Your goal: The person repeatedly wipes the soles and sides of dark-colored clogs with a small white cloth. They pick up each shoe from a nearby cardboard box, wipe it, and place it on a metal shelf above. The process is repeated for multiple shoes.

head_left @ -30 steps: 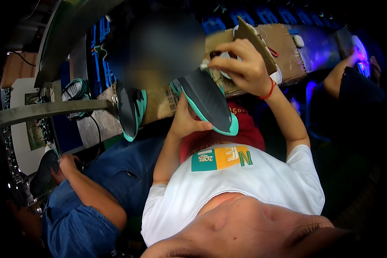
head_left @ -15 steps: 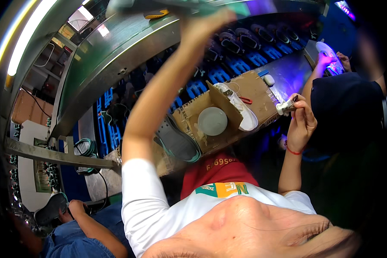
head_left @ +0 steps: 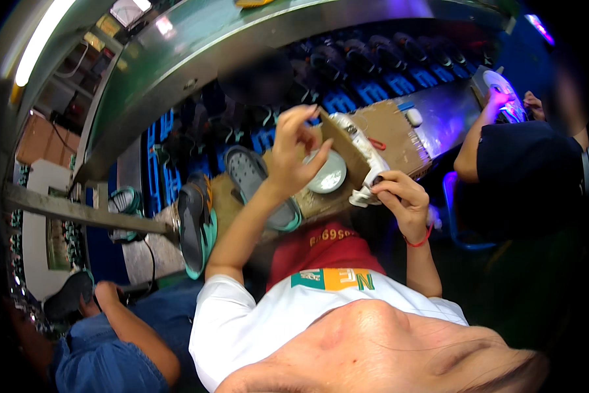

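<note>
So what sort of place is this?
Most likely a shoe factory or workshop: dark shoes stand in rows among blue supports, grey-and-teal shoes lie nearby, and a neighbouring worker holds another shoe.

The person's bare left hand (head_left: 293, 159), fingers parted, hovers at the left of the pale round bowl (head_left: 331, 174); the bare right hand (head_left: 404, 200), at its right, pinches a small, crumpled white piece (head_left: 360, 197). Left of the bowl lie a grey, teal-edged shoe sole (head_left: 247, 173) and, farther out, a dark grey shoe with teal trim (head_left: 191, 221).
</note>
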